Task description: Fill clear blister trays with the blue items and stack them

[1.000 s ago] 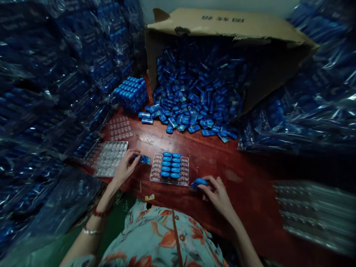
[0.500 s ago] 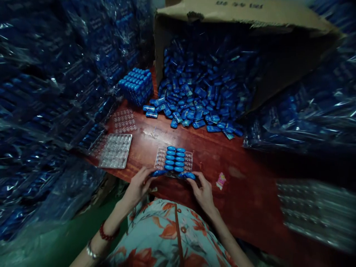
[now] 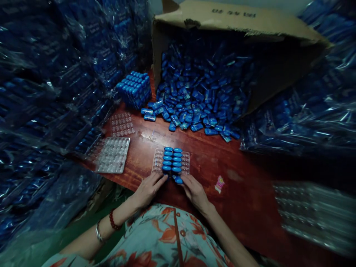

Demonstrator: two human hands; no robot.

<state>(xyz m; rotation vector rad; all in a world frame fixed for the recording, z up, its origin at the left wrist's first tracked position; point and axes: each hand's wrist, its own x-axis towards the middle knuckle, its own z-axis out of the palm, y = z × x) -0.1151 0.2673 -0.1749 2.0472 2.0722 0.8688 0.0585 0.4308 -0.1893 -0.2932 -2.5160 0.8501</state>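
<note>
The right hand (image 3: 196, 193) has its grip pinched on a blue piece (image 3: 178, 180) at the near edge of a clear tray (image 3: 157, 160); whether the left hand's (image 3: 147, 191) grip is clamped cannot be told, its fingertips covering that edge's other part. Beyond, blue packets (image 3: 194, 107) spill from a cardboard box (image 3: 239, 20) onto the tabletop (image 3: 211, 152). The held piece's long axis runs roughly crosswise, slanting slightly

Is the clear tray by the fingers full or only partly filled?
Partly filled: in the clear tray, blue pieces line the middle; side cups look empty.
</note>
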